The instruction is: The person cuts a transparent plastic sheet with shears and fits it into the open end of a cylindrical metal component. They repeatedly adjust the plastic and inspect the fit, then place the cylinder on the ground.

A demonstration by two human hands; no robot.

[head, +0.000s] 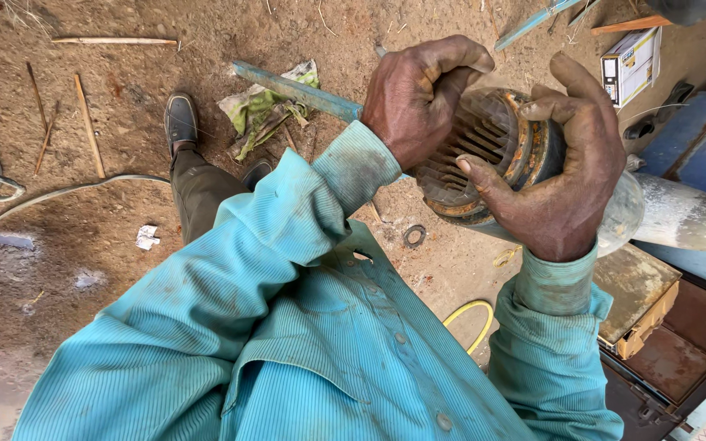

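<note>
Teal ribbed-stripe shirt sleeves (288, 245). Rusty orange-brown slotted round part (488, 151) with dark parallel slats. Green-and-white crumpled rag (267, 106) at ten o'clock on brown dirt floor (108, 237). Yellow hose (475, 322) at six o'clock. Black shoe (180, 121).

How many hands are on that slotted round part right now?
2. The left hand grips its upper left edge, fingers curled over the rim; the right hand wraps its right side, thumb on the slotted round part. No other hands show.
</note>
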